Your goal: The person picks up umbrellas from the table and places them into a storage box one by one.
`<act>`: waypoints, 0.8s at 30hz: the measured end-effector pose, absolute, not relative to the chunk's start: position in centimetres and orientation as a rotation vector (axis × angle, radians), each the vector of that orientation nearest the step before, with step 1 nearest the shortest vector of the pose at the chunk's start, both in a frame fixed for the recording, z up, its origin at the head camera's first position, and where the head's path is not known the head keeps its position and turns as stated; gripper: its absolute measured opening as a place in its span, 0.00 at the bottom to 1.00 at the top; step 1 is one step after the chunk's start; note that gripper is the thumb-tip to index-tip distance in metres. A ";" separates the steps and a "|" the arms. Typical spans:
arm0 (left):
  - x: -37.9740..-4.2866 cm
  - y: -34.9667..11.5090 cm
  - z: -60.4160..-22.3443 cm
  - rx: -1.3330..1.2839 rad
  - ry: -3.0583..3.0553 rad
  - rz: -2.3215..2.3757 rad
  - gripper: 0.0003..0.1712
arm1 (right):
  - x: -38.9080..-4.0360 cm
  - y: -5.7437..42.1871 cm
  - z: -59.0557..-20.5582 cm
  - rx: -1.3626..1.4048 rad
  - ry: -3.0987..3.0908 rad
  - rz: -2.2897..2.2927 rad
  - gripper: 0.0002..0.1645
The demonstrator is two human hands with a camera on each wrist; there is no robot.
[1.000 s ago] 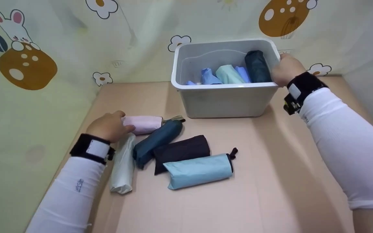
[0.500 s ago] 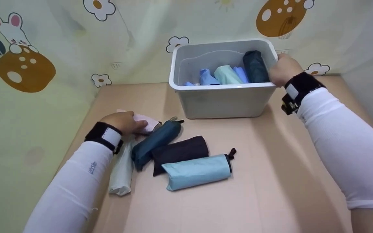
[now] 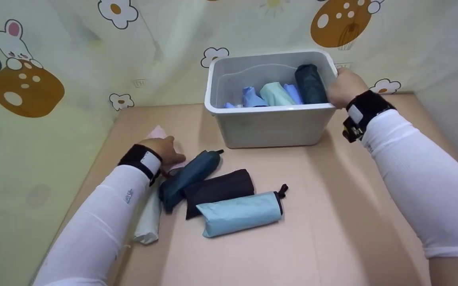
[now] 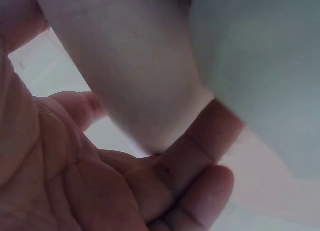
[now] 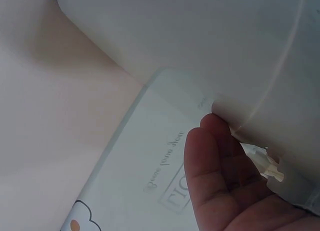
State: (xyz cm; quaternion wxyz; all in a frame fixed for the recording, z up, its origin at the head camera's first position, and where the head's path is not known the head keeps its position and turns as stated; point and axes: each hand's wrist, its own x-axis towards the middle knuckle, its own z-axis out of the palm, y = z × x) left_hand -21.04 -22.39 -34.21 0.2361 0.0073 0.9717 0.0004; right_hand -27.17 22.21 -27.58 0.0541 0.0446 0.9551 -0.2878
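My left hand [image 3: 164, 151] holds a pink folded umbrella [image 3: 156, 132] on the cardboard surface, covering much of it. In the left wrist view, curled fingers [image 4: 195, 141] lie around the pale umbrella [image 4: 125, 66]. Close by are a whitish folded umbrella [image 3: 149, 222], partly under my forearm, and a dark teal one [image 3: 191, 176]. A black one [image 3: 221, 188] and a light blue one [image 3: 241, 214] overlap to their right. At the bin's right end my right hand [image 3: 345, 89] grips the grey bin [image 3: 270, 127]; its fingers [image 5: 202, 161] curl at the rim in the right wrist view.
Inside the bin lie a dark umbrella [image 3: 311, 84], a mint green one [image 3: 276, 94] and blue ones [image 3: 253, 98]. A patterned cloth [image 3: 165, 59] hangs behind and at the left. The cardboard [image 3: 276, 262] extends toward the front.
My left hand has moved right and taken hold of the pink umbrella, which has turned from lying sideways to pointing away. The right hand stays at the bin.
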 end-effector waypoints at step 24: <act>-21.5 -22.5 -36.1 -0.047 2.734 0.156 0.44 | -27.0 22.1 -27.5 0.168 2.870 -0.914 0.32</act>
